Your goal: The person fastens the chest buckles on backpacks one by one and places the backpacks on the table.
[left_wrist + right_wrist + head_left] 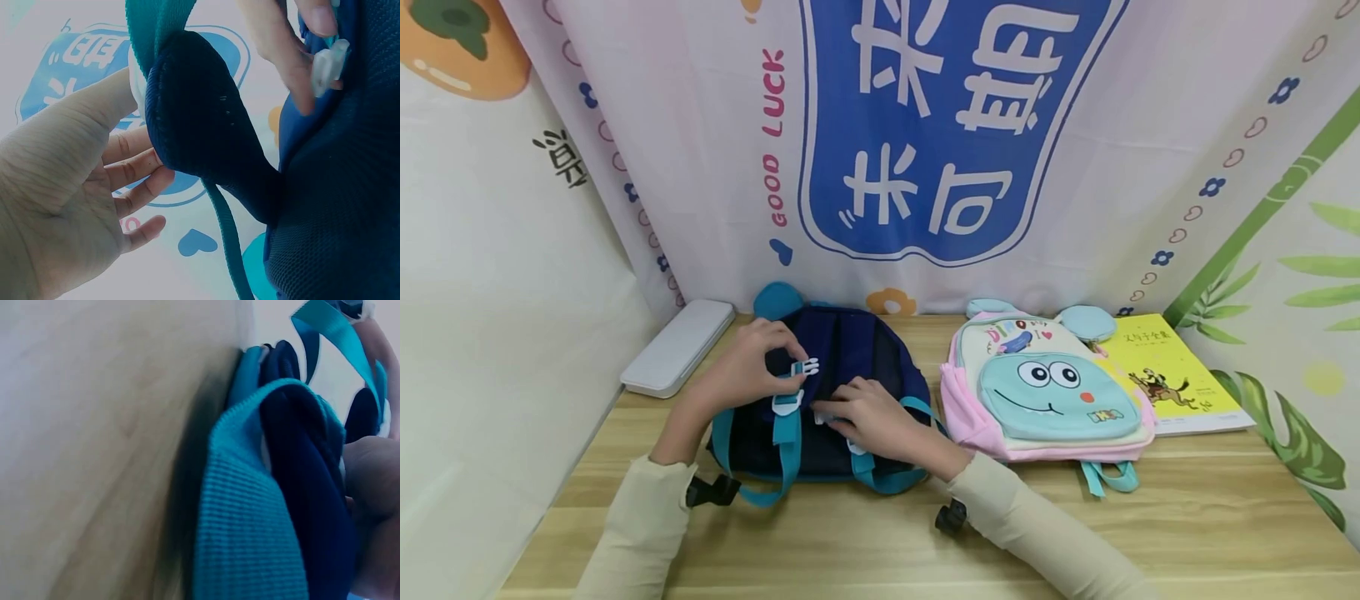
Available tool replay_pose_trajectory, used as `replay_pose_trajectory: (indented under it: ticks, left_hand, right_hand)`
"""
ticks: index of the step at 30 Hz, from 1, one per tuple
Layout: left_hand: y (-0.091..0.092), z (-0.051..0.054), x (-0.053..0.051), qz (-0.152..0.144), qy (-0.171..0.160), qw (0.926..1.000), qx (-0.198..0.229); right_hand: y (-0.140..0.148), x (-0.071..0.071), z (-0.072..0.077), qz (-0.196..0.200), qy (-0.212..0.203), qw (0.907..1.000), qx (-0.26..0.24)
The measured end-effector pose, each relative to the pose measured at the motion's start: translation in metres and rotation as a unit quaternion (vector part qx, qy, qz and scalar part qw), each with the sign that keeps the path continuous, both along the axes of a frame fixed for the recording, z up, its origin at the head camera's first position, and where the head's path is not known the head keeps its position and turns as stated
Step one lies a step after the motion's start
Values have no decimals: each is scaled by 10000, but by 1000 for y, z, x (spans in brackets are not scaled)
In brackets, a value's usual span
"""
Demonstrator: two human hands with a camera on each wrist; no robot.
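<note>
A navy backpack with teal straps lies with its shoulder straps facing up. My left hand pinches a white pronged buckle half on a teal strap, just above a white slider. My right hand bends over the middle of the pack and pinches the other white buckle half, beside the mesh back. The two halves are apart. A padded shoulder strap stands up by my left fingers in the left wrist view. A teal strap covers much of the right wrist view.
Right of the navy pack lies a pink and mint backpack with a smiling face. A yellow book is partly under it. A grey case sits at the left. The wooden table meets a printed cloth behind.
</note>
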State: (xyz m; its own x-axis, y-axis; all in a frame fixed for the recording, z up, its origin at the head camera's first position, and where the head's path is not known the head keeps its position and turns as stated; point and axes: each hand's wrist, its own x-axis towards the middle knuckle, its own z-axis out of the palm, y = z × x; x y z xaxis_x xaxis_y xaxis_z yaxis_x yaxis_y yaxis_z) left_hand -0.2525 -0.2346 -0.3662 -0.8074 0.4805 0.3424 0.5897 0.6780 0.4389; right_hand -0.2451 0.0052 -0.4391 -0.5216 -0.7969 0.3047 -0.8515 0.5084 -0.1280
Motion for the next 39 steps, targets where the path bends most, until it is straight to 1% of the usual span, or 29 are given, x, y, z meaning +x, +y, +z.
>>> replay_pose_trajectory:
  ticks: [3,5,7,10,14,17,23,30,35,39]
  left_hand:
    - [-1,0,0,1,11,10000,36]
    - [-1,0,-1,5,17,10000,34]
    - [-1,-1,-1,7,19,10000,17]
    - [0,-1,-2,18,5,10000,-21]
    - [0,-1,-2,40,-54,10000,-36]
    - [1,-1,-2,58,-103,9999,-38]
    - [2,2,-2,59,-132,9999,-72]
    - [2,3,0,32,-140,9998,-139]
    - [2,2,0,5,-157,9998,-133]
    - [2,-1,0,-36,-184,9998,-87]
  right_hand:
    - [-2,1,-3,-20,257,9996,83]
    - [-2,1,-3,-43,204,9997,92]
    - [-3,0,-3,-78,85,9999,76]
    - [-4,-2,-1,-165,-245,9995,58]
    - [-7,-5,1,-391,-617,9972,186]
    - [-8,-5,1,-548,-847,9947,193]
    - [-9,-8,-1,-655,-1233,9900,-173]
    - [-5,-10,-3,-495,-1586,9843,-597]
    - [0,-11,-2,-435,-1709,9816,-730]
    - [5,-11,0,-357,-1826,9782,-920]
